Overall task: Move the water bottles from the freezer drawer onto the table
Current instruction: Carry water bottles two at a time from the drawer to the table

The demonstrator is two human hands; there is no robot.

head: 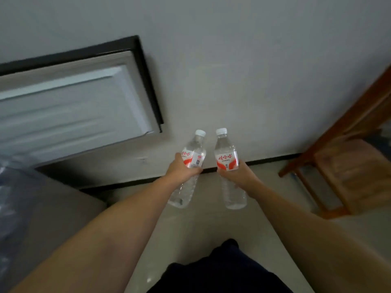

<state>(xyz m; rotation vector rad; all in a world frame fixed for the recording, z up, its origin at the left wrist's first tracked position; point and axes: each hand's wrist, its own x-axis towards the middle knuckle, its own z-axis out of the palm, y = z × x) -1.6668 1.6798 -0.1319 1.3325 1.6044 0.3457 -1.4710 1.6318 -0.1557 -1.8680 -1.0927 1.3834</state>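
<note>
I hold two clear plastic water bottles with white caps and red-and-white labels, upright in front of me over the floor. My left hand (182,169) is closed around the middle of the left bottle (195,149). My right hand (238,174) grips the right bottle (224,150) just below its label. The two bottles are side by side, a little apart, caps pointing toward the wall. No table top is plainly in view.
An open white freezer door (69,106) with a dark edge stands at the left. A grey appliance body (42,208) fills the lower left. A wooden chair (347,172) is at the right. Pale floor (190,229) and a grey wall lie ahead.
</note>
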